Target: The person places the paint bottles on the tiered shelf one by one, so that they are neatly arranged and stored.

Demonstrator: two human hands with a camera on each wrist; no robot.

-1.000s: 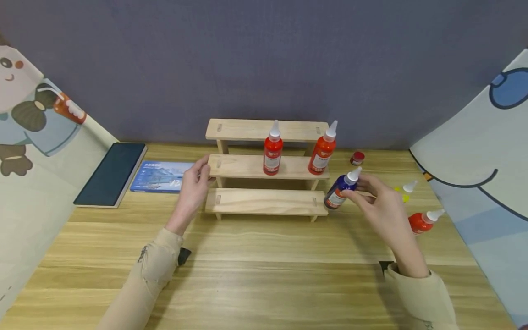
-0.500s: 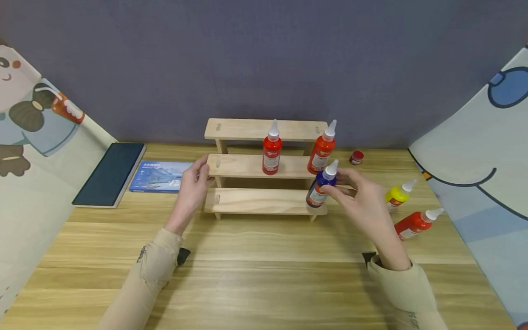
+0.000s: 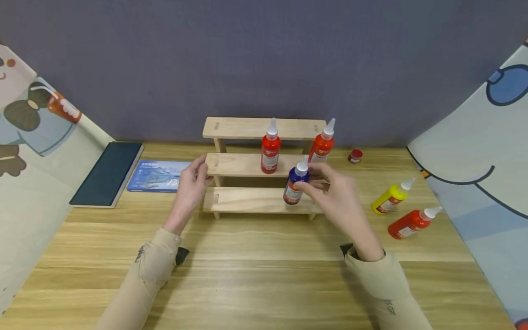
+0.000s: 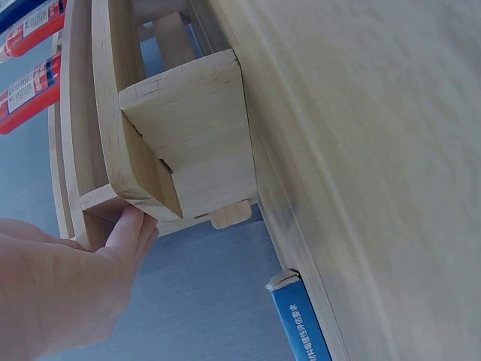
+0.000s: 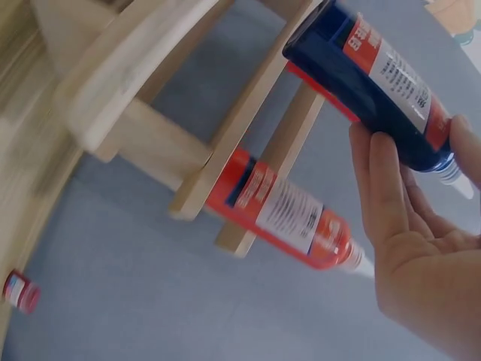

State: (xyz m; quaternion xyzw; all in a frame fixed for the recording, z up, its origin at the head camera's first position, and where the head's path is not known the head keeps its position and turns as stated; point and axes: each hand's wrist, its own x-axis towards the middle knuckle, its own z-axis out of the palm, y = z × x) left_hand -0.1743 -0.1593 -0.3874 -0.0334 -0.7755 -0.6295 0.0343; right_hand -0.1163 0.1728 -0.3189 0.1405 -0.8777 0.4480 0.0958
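My right hand (image 3: 336,190) pinches a dark blue paint bottle (image 3: 293,189) with a white nozzle, thumb on one side and fingers on the other. In the head view the bottle overlaps the lowest step of a three-step wooden display rack (image 3: 243,200); the right wrist view shows the blue bottle (image 5: 376,83) tilted. Two red paint bottles (image 3: 270,153) stand upright on the middle step, the right one (image 3: 321,145) partly behind the blue one. At the rack's left end, my left hand (image 3: 191,183) grips the middle step; its fingertips (image 4: 129,226) show at the step's end.
A yellow paint bottle (image 3: 387,200) and a red one (image 3: 408,224) lie on the table at the right. A small red jar (image 3: 355,156) is behind them. Left of the rack are a blue box (image 3: 156,176) and a dark green book (image 3: 108,174). A grey panel (image 3: 264,59) closes off the back.
My right hand has carried the blue bottle leftward, from beside the rack's right end to the lowest step's right half. The left hand stays at the rack's left end.
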